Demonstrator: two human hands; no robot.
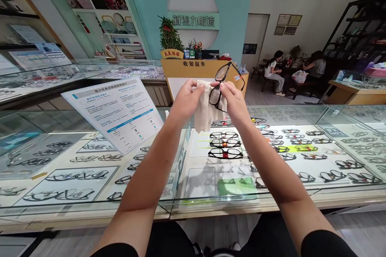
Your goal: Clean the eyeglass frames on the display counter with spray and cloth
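Above the glass counter, my right hand [234, 102] is closed on a pair of black-framed eyeglasses [222, 73], pinching them near the bridge. The glasses are turned on end, one lens above the other, and a small orange tag sits on the upper temple. Just left of them, my left hand [188, 100] grips a cream cleaning cloth [202, 112] between thumb and fingers. The cloth hangs down and its right part lies behind the lower lens. Whether the cloth touches that lens I cannot tell.
Below my arms runs a glass display counter [205, 204] with rows of eyeglasses [225, 153] inside. A printed sheet [120, 112] stands on it at the left. Farther back are a cashier desk [181, 73] with a plant [169, 36], and two seated people [274, 70] at the right.
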